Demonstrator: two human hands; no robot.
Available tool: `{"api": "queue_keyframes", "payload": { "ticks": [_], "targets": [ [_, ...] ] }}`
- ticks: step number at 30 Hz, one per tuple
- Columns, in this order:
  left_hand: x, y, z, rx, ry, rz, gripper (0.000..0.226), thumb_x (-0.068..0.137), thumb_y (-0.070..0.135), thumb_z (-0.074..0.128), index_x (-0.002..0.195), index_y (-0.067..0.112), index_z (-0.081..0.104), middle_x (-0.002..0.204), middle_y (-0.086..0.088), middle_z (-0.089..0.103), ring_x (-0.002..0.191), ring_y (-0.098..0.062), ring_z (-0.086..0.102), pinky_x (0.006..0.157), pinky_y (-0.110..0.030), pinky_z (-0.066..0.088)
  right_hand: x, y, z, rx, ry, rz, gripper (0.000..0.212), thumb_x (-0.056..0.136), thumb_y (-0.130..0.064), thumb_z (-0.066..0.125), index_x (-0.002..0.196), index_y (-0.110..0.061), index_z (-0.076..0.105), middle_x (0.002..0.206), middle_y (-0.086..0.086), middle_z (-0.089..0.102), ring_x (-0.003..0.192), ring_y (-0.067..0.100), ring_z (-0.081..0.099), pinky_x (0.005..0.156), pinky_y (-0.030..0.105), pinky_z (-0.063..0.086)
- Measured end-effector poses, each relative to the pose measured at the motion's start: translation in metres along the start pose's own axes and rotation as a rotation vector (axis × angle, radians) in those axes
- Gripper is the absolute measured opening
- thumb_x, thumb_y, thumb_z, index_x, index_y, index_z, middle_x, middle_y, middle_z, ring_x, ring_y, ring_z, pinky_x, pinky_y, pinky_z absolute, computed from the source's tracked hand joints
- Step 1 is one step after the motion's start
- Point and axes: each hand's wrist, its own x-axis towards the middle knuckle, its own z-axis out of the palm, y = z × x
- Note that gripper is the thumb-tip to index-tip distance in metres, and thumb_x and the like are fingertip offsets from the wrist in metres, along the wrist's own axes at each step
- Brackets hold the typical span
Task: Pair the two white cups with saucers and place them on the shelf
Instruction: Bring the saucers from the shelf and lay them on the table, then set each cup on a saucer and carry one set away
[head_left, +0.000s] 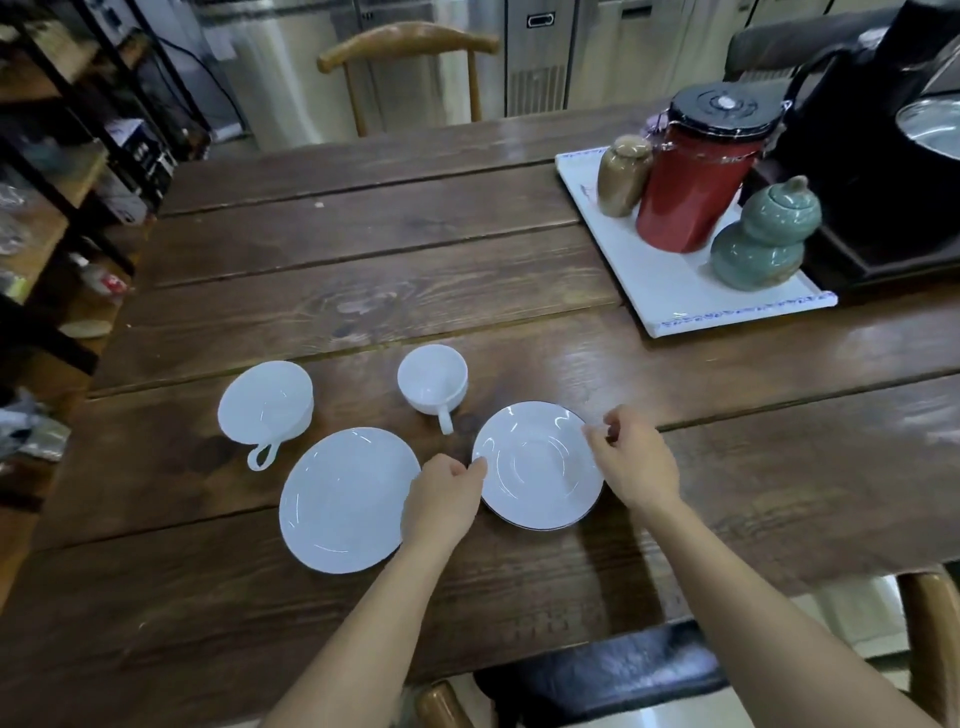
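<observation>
Two white cups and two white saucers lie on the wooden table (363, 249). The larger cup (266, 408) is at the left, its handle toward me. The smaller cup (432, 380) stands in the middle, handle also toward me. The left saucer (345, 499) lies bare in front of the cups. The right saucer (540, 465) is held at both sides: my left hand (444, 496) pinches its left rim and my right hand (636, 460) pinches its right rim. Both cups stand apart from the saucers.
A white tray (670, 291) at the right carries a red canister (696, 176), a brown jar (622, 174) and a green gourd jar (761, 234). A black machine (883, 156) stands behind it. A dark metal shelf (57, 171) with clutter stands at the left. Chairs stand at the far and near edges.
</observation>
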Motion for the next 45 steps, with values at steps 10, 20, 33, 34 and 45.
{"api": "queue_keyframes", "payload": {
  "ticks": [10, 20, 33, 34, 45],
  "targets": [
    [0.049, 0.005, -0.072, 0.024, 0.252, 0.263, 0.07, 0.079, 0.013, 0.07, 0.137, 0.019, 0.031, 0.142, -0.007, 0.044, 0.126, -0.027, 0.045, 0.097, -0.039, 0.045, 0.027, -0.075, 0.019, -0.05, -0.14, -0.277, 0.038, 0.087, -0.019, 0.055, 0.123, -0.011, 0.047, 0.112, 0.007, 0.06, 0.101, 0.028, 0.057, 0.081, 0.036, 0.046],
    [0.106, 0.001, -0.074, 0.119, -0.23, 0.386, 0.105, 0.074, 0.027, 0.077, 0.149, 0.026, 0.003, 0.157, 0.001, 0.021, 0.145, -0.027, 0.013, 0.114, -0.054, 0.02, 0.042, -0.11, 0.074, -0.071, -0.479, -0.313, 0.094, 0.076, -0.021, 0.065, 0.148, -0.026, 0.005, 0.135, 0.001, 0.053, 0.127, 0.025, 0.042, 0.106, 0.045, 0.024],
    [0.11, 0.027, -0.067, -0.131, -0.275, 0.537, 0.074, 0.053, 0.037, 0.086, 0.119, 0.037, 0.052, 0.114, 0.013, 0.063, 0.105, -0.008, 0.058, 0.088, -0.043, 0.053, 0.042, -0.114, 0.052, 0.277, -0.41, -0.263, 0.07, 0.065, -0.019, 0.073, 0.125, -0.033, 0.04, 0.104, -0.022, 0.054, 0.098, 0.006, 0.055, 0.073, 0.024, 0.047],
    [0.105, 0.033, -0.066, -0.121, -0.276, 0.546, 0.075, 0.051, 0.042, 0.086, 0.117, 0.04, 0.051, 0.114, 0.016, 0.062, 0.104, -0.007, 0.058, 0.088, -0.041, 0.053, 0.04, -0.112, 0.043, 0.283, -0.38, -0.269, 0.071, 0.064, -0.016, 0.074, 0.124, -0.035, 0.041, 0.105, -0.022, 0.054, 0.097, 0.007, 0.055, 0.073, 0.024, 0.047],
    [0.052, 0.04, -0.014, 0.073, -0.413, 0.574, 0.083, 0.042, 0.053, 0.083, 0.11, 0.039, 0.038, 0.105, 0.022, 0.05, 0.098, -0.003, 0.052, 0.081, -0.039, 0.053, -0.01, -0.052, -0.006, 0.356, -0.322, -0.169, 0.067, 0.047, -0.045, 0.074, 0.102, -0.044, 0.037, 0.106, -0.013, 0.051, 0.097, 0.006, 0.055, 0.074, 0.028, 0.05]
  ]
}}
